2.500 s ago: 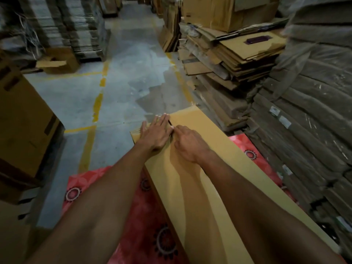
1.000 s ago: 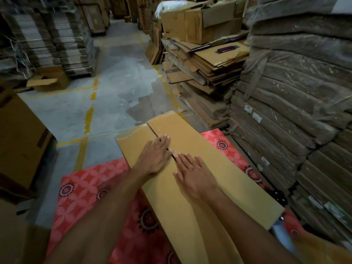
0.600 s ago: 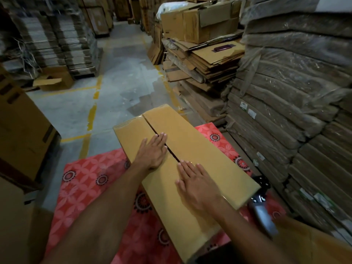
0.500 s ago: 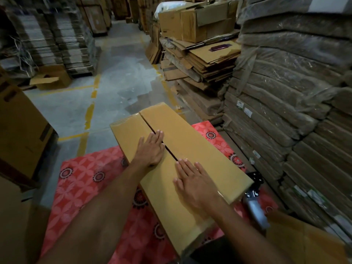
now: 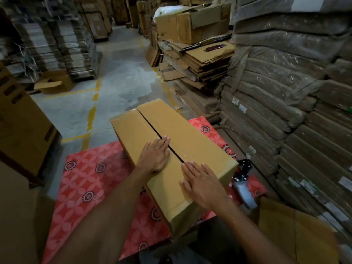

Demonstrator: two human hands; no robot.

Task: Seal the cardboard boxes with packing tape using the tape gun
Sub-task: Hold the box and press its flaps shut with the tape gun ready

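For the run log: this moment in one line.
left hand: flat on box | right hand: flat on box | seam: gap showing | tape gun: on mat beside box

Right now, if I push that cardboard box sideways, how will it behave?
Cardboard box likely slides, not tips: long and low on the red mat. Flaps along the open seam, under left hand and right hand, may spring up.

The cardboard box (image 5: 190,140) is long and plain tan. It lies flat on the red patterned mat (image 5: 85,178) with one short end towards the viewer. Its two top flaps are folded down level, and the seam between them shows as a narrow dark gap along its length. The tape gun (image 5: 242,181), with a black frame and a pale grey handle, lies blurred on the mat just beside the box's right side.
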